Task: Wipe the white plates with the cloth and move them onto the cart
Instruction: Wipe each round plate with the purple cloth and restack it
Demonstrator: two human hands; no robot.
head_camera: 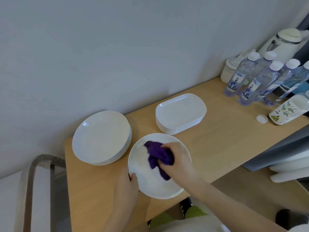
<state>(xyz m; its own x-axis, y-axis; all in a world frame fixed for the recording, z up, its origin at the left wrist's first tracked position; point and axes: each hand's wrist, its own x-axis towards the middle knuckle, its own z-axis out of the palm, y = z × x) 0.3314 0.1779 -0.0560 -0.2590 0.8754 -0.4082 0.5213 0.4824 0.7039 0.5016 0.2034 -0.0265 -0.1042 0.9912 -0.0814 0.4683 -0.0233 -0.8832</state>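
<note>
A round white plate (147, 181) sits near the front edge of the wooden table (217, 141). My left hand (125, 186) grips its left rim, thumb on top. My right hand (178, 161) holds a bunched purple cloth (157, 156) and presses it onto the plate's inner surface. Behind and to the left stands a stack of round white plates (102, 136). A stack of oblong white plates (180, 113) stands behind the plate. The metal frame of the cart (33, 181) shows at the lower left, beside the table.
Several water bottles (260, 81) stand at the table's back right, with a white kettle (280, 44) and a white jar (229, 71) behind them. A leaf-patterned container (289, 109) and a small white lid (262, 118) lie at the right. The wall runs along the table's back.
</note>
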